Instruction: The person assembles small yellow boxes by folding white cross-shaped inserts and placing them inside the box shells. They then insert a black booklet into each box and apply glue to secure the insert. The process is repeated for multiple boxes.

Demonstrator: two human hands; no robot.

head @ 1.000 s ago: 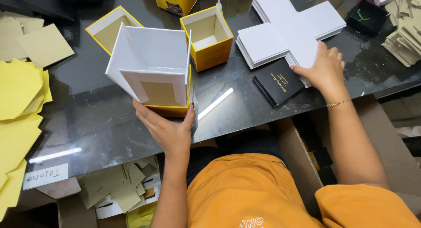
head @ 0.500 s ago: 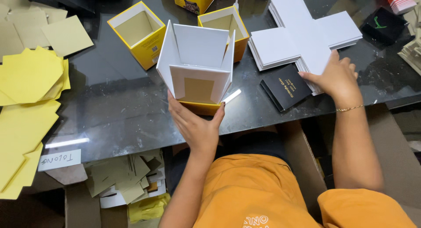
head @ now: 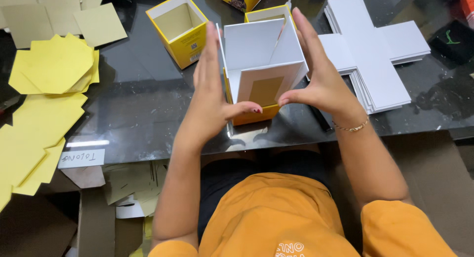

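A white folded cardboard liner (head: 261, 59) stands upright in a small yellow box (head: 254, 114) at the near edge of the dark table (head: 148, 113). My left hand (head: 210, 96) presses flat against the liner's left wall, thumb across the front. On the liner's right wall lies my right hand (head: 318, 79), its thumb meeting the left thumb at the front flap. Together both hands squeeze the liner's walls.
An open yellow box (head: 180, 29) stands behind to the left, another sits behind the liner. A stack of white cross-shaped cardboard blanks (head: 375, 49) lies to the right. Yellow paper sheets (head: 44, 89) and beige squares (head: 64, 20) cover the left. A black object (head: 452, 39) lies far right.
My right hand left the black booklet and the white blanks and came onto the liner's right wall. My left hand rose from the box's bottom to the liner's left wall.
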